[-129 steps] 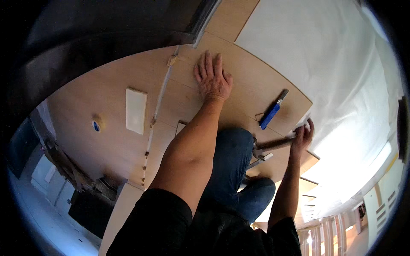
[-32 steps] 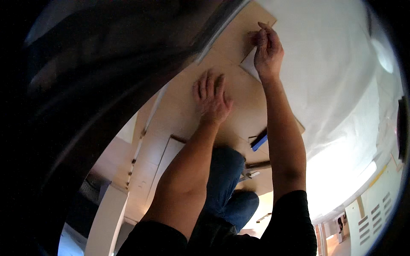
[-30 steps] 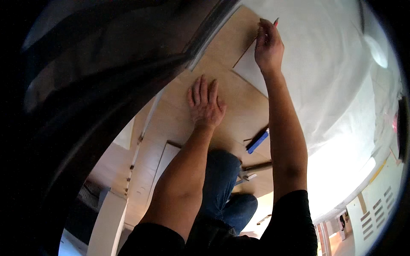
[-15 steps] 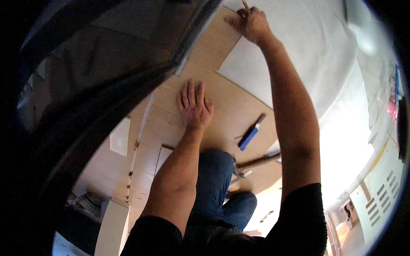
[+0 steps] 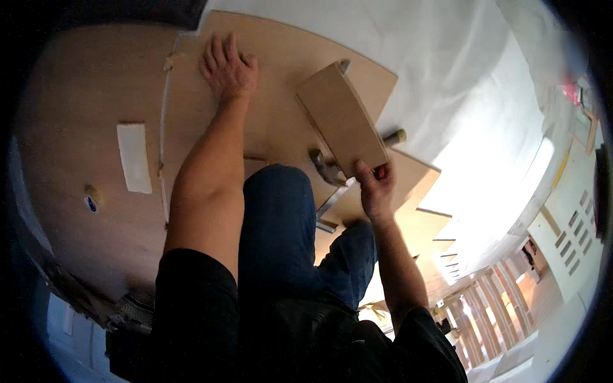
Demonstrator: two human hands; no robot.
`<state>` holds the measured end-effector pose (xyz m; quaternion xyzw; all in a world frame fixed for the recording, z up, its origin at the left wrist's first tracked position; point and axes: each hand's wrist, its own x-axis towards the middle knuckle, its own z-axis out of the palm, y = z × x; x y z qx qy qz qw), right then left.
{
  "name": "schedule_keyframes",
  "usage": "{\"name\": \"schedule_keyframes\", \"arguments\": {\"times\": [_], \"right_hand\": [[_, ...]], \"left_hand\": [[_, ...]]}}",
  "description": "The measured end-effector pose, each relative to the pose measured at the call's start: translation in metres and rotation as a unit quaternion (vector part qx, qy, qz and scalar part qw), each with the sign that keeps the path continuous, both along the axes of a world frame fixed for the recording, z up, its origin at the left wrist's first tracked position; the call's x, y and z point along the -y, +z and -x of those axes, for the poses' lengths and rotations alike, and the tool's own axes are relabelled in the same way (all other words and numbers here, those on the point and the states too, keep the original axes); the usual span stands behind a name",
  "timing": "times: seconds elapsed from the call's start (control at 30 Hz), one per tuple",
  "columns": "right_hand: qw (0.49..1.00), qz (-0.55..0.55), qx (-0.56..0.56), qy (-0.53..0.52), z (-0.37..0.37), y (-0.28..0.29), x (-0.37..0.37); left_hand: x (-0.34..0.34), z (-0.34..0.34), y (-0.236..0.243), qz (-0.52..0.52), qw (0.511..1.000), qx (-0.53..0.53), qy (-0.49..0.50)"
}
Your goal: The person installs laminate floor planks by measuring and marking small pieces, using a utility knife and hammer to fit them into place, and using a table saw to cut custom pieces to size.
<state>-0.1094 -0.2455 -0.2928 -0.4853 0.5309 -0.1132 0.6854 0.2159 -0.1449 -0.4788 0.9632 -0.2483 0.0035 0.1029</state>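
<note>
1. Nearest, by the person's bent knee [image 5: 278, 188], a metal bar [image 5: 332, 203] lies on the floor; a shifting leg could knock it.
2. The right hand [image 5: 377, 188] pinches the near end of a short plank [image 5: 345, 118], something red tucked within the fingers — a one-ended hold that might let the wood twist or slip.
3. The plank overlaps a hammer [image 5: 327, 167]; contact cannot be told. Lowered there, it could rock or scuff.
4. The left hand [image 5: 230, 70] lies flat on wooden flooring [image 5: 281, 83], fingers spread, grasping nothing; leaning hard might shift a loose board.
5. Beyond spreads white sheeting [image 5: 460, 57] — a dragged edge could ruck it.
</note>
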Motion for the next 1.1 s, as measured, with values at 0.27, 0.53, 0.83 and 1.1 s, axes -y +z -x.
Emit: {"name": "schedule_keyframes", "arguments": {"times": [0.27,0.53,0.83,1.1], "right_hand": [[0.996,-0.039,-0.085,-0.012,0.093,-0.072,-0.167],[0.883,0.256,-0.303,0.251,0.197,-0.09,-0.207],[0.889,0.253,-0.313,0.218,0.211,-0.129,-0.218],[0.957,0.147,-0.223,0.112,0.232,-0.02,-0.203]], "left_hand": [[0.002,-0.002,0.011,-0.037,0.999,-0.012,-0.013],[-0.102,0.06,0.019,0.287,0.883,-0.365,-0.073],[-0.17,0.26,0.044,-0.024,0.956,-0.134,-0.261],[-0.177,0.244,0.043,-0.002,0.951,-0.086,-0.296]]}}
